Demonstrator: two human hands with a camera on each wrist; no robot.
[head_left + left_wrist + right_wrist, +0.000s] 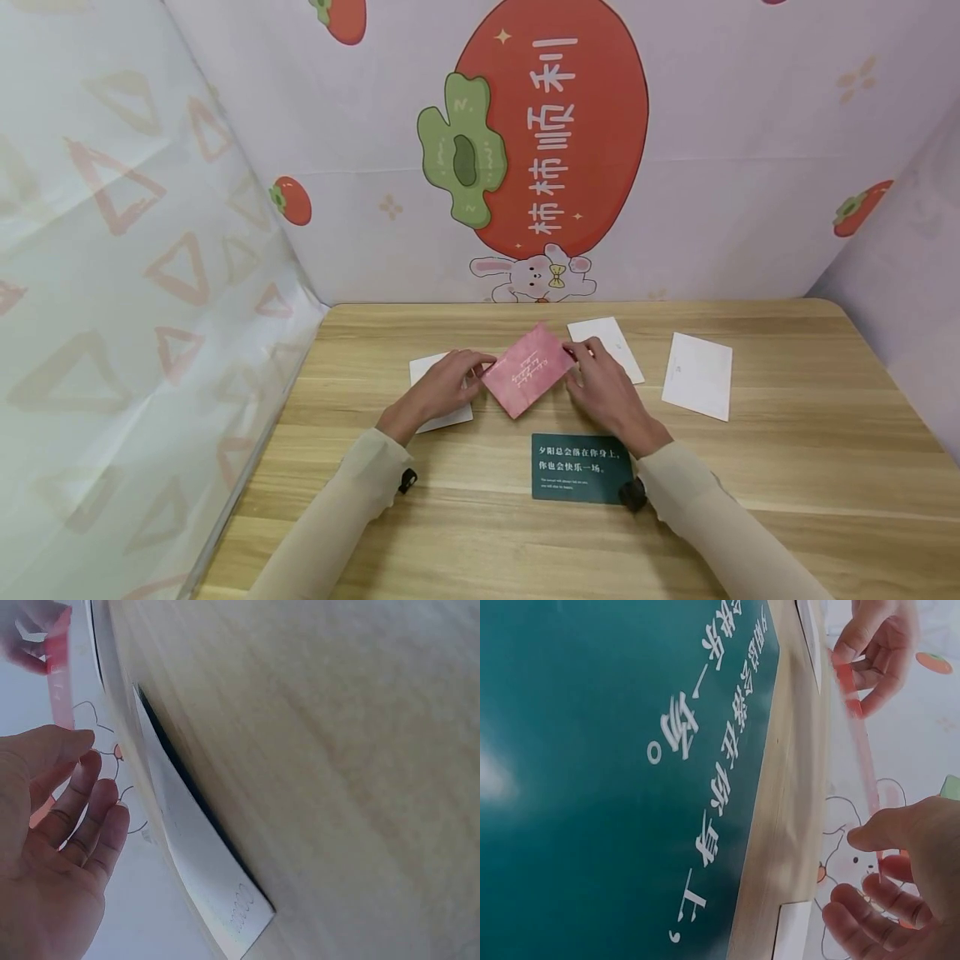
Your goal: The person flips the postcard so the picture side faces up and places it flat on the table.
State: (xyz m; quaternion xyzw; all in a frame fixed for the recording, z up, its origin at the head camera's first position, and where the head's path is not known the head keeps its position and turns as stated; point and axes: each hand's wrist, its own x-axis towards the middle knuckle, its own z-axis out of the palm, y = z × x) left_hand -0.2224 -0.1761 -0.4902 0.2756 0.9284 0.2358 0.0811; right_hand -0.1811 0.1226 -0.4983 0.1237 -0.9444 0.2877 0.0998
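Table [465, 542] with wood grain, lower frame; persimmon-print wall [712, 167] above. White cards [697, 375] left and right; green card [577, 468] lower centre. Both hands [438, 387] [609, 393] pinch pink card [525, 371] at middle, partly hiding two white cards.

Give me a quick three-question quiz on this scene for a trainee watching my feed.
1. Name it: what do the left hand and right hand hold between them?
2. True or false: the teal card bears white lettering.
3. Count: how many white-faced cards lie on the table?

Key:
1. The pink card.
2. True.
3. Three, one partly hidden by the left hand in the head view.
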